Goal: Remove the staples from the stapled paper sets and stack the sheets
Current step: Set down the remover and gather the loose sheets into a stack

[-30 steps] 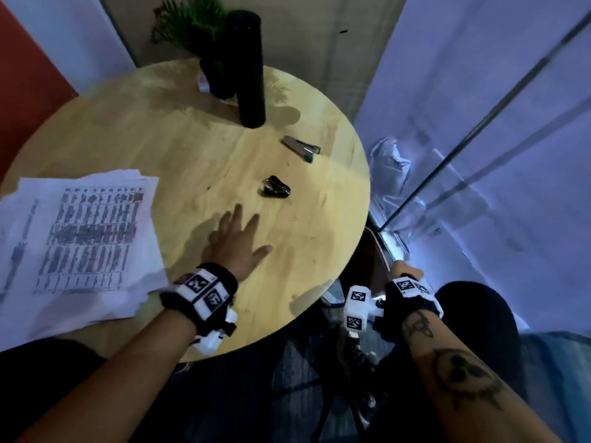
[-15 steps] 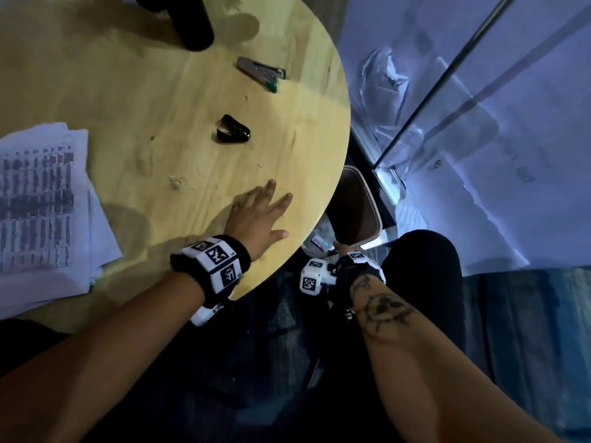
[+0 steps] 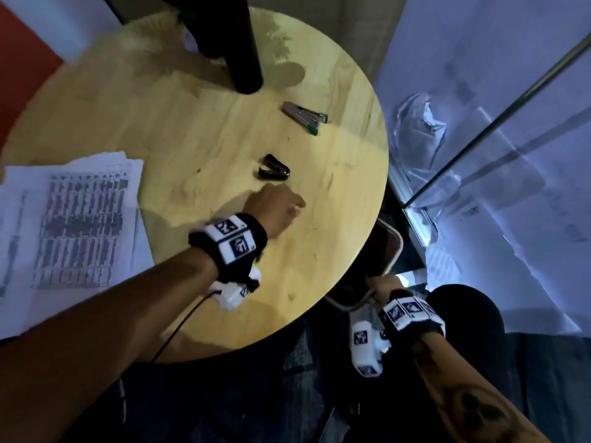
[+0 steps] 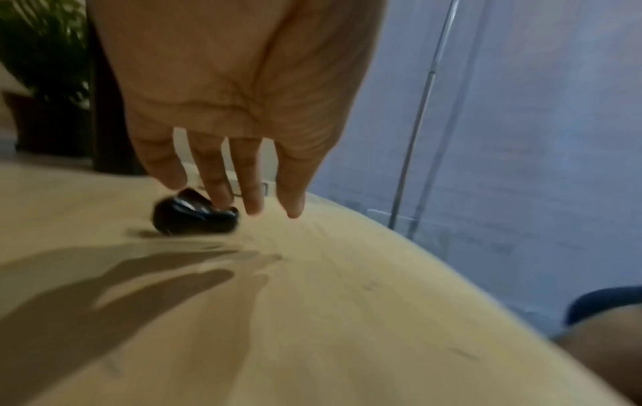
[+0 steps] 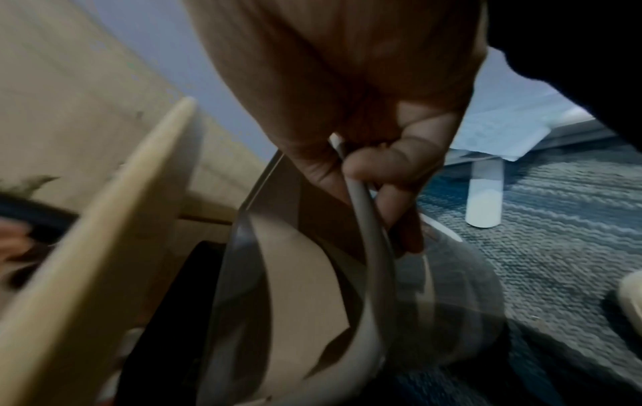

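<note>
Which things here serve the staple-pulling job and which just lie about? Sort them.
Job: staple remover; paper stack; bin, its rim gripped by the right hand, at the table edge.
Lying about: stapler; black cylinder; plant.

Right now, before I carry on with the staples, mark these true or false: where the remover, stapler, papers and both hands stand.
1. The black staple remover lies on the table. True.
2. The left hand grips the stapler. False: the stapler lies untouched farther away.
3. The right hand holds the bin rim below the table edge. True.
4. The papers lie inside the bin. False: they rest on the table.
</note>
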### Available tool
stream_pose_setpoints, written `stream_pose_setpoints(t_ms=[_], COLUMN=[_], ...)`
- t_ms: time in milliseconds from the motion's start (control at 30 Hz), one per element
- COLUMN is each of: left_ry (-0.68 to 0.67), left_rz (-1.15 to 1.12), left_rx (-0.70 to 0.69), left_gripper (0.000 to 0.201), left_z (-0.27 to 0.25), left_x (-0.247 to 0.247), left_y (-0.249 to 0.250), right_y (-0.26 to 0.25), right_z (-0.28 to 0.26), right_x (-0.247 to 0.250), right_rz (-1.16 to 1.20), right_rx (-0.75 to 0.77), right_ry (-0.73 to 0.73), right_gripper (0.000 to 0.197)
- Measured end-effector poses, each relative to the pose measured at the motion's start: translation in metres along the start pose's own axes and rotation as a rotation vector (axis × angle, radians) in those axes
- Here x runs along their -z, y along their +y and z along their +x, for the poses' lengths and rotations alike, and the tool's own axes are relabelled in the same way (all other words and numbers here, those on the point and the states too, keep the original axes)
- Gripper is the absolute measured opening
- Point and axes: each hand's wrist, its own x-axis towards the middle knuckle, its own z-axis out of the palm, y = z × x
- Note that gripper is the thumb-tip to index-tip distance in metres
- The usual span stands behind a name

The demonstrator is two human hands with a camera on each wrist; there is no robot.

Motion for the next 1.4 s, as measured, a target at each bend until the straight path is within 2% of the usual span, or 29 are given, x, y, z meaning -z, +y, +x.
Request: stream_pose_setpoints(t_ms=[67,100,167,233,300,433,533,600,667,733,800,867,933,1067,1100,1167,1300,1400], left_ry=[0.124,0.118,0.017,-0.067,-0.101,-0.020,0.097,0.168,0.142,0.089,0.109,0.101,0.083,-0.039,-0.075,-0.104,-0.148,-0.221], left_rz=[0.188,0.293,0.418,0.401,0.334,0.259,0.139,0.110,0.178,0.213,0.152,0.122,0.158,0.187,0.173,0.151,0.110,0.148], left_rx=[0.029,0.040,0.056,0.058,0.038,0.013,0.174,0.328,0.479,0.592,0.648,0.679,0.589,0.135,0.067,0.037,0.134,0.070], left_gripper=[0.037,0.046,0.065,0.072,0.065,0.045,0.041,0.039,0.042,0.046,0.043,0.050,0.063,0.073,0.076,0.079,0.081,0.080], left_z=[0.024,0.035,0.051,0.064,0.070,0.072,0.076,0.074,0.068,0.063,0.064,0.071,0.086,0.130,0.135,0.140,0.132,0.102], left_x=[0.019,0.024,0.031,0.030,0.024,0.024,0.048,0.065,0.072,0.071,0.070,0.076,0.084,0.070,0.060,0.038,0.016,0.012], left_y=[-0.010,-0.014,-0.020,-0.028,-0.036,-0.047,-0.084,-0.128,-0.175,-0.210,-0.224,-0.218,-0.194,-0.107,-0.084,-0.052,-0.027,-0.024], right_y=[0.004,0.004,0.006,0.009,0.013,0.025,0.024,0.025,0.025,0.028,0.030,0.029,0.025,0.018,0.018,0.018,0.016,0.010], right_z=[-0.003,-0.010,-0.016,-0.024,-0.028,-0.040,-0.045,-0.042,-0.042,-0.038,-0.034,-0.030,-0.029,-0.030,-0.031,-0.031,-0.038,-0.045], right_x=[-0.004,-0.006,-0.007,-0.008,-0.012,-0.021,-0.021,-0.021,-0.020,-0.021,-0.021,-0.020,-0.021,-0.020,-0.019,-0.017,-0.009,-0.009], right_rz=[-0.086,-0.119,-0.093,-0.105,-0.123,-0.159,-0.229,-0.288,-0.379,-0.348,-0.261,-0.199,-0.156,-0.080,-0.068,-0.065,-0.057,-0.041], right_rx=[0.014,0.018,0.029,0.047,0.057,0.051,0.031,0.025,0.033,0.028,0.025,-0.005,-0.005,0.028,0.030,0.036,0.040,0.041], right_ry=[0.005,0.007,-0.008,-0.017,-0.051,-0.088,-0.124,-0.150,-0.191,-0.211,-0.202,-0.170,-0.166,-0.163,-0.173,-0.207,-0.229,-0.218], right_gripper=[0.027,0.028,0.023,0.018,0.011,0.010,0.024,0.024,0.015,0.016,0.014,0.011,0.021,0.031,0.031,0.026,0.020,0.024])
